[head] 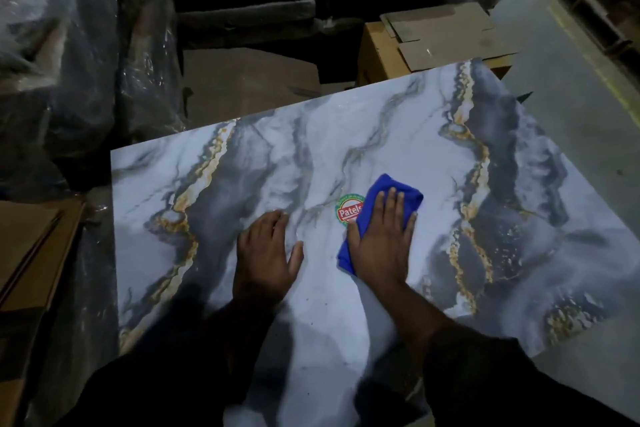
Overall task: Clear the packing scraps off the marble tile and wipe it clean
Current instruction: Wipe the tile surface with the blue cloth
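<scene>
A large marble tile [398, 135], white with grey and gold veins, lies flat and fills the middle of the view. My right hand [384, 236] presses a folded blue cloth [379, 191] flat onto the tile with straight fingers. The cloth partly covers a round red and green sticker [348, 210] at the tile's centre. My left hand [268, 253] rests flat on the bare tile to the left of the cloth, fingers spread. A few tiny dark specks dot the tile near my forearms.
Plastic-wrapped stacks [86, 45] stand at the left and behind. Flat cardboard [31, 253] lies by the tile's left edge, and cardboard boxes [436, 42] sit beyond its far edge. Grey floor [571, 80] with a yellow line runs along the right.
</scene>
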Tool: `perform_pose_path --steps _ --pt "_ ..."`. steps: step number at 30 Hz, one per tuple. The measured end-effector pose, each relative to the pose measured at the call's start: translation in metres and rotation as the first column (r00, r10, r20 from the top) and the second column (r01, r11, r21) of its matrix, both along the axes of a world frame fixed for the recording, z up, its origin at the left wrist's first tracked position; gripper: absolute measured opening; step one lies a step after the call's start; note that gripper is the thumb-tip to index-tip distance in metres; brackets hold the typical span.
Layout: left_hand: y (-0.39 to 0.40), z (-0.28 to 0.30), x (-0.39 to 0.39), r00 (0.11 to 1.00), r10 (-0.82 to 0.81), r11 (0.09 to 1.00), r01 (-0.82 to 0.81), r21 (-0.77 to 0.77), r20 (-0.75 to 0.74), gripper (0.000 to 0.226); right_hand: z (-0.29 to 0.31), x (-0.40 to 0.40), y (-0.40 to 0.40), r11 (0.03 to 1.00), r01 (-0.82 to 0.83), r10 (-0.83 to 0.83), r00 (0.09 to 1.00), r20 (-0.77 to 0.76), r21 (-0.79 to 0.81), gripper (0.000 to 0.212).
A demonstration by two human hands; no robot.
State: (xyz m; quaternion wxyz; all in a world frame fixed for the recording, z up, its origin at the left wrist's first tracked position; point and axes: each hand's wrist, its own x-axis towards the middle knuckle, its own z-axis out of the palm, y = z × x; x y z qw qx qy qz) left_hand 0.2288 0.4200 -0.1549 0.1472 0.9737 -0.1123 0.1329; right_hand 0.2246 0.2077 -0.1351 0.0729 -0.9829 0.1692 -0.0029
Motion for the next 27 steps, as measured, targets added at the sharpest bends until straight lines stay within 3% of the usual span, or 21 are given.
perform_pose_path --steps 3,5,8,12,15,18,20,23,27 --pt "0.001 -0.006 -0.001 0.995 -0.033 0.999 0.033 -0.002 0.092 0.05 0.001 0.05 0.015 0.993 -0.112 0.112 0.994 -0.003 0.047 0.081" --pt "0.001 -0.005 -0.001 0.995 -0.032 0.999 0.034 -0.014 0.095 0.049 0.001 0.072 0.028 0.955 -0.287 0.287 0.958 0.015 0.076 0.083" --pt "0.0 0.001 0.0 0.998 -0.016 0.999 0.018 -0.036 0.062 0.047 0.005 0.072 0.045 0.802 -0.589 0.587 0.808 0.05 0.102 0.079" --pt "-0.004 0.014 0.003 0.99 0.102 0.961 -0.122 -0.248 -0.094 0.048 0.005 0.022 0.047 0.664 -0.736 0.727 0.677 0.116 0.135 0.073" --pt "-0.004 0.024 0.021 0.981 0.129 0.963 -0.159 -0.218 -0.148 0.05 0.0 -0.027 0.03 0.711 -0.695 0.68 0.718 0.151 0.106 0.075" --pt "-0.003 0.034 0.055 0.981 0.071 0.983 -0.1 -0.154 -0.182 0.045 0.0 -0.056 0.012 0.887 -0.455 0.442 0.887 0.135 0.082 0.075" --pt "0.001 0.037 0.077 0.984 0.053 0.995 -0.065 -0.069 -0.168 0.036 0.003 -0.056 0.011 0.953 -0.296 0.29 0.953 0.083 0.07 0.078" --pt "0.01 0.032 0.096 0.985 0.037 0.999 -0.037 0.003 -0.169 0.049 0.005 -0.04 0.024 0.98 -0.195 0.194 0.981 0.014 0.051 0.082" --pt "0.014 0.018 0.101 0.989 0.025 1.0 -0.027 -0.011 -0.145 0.061 0.006 0.004 0.037 0.993 -0.118 0.118 0.993 -0.003 0.024 0.084"
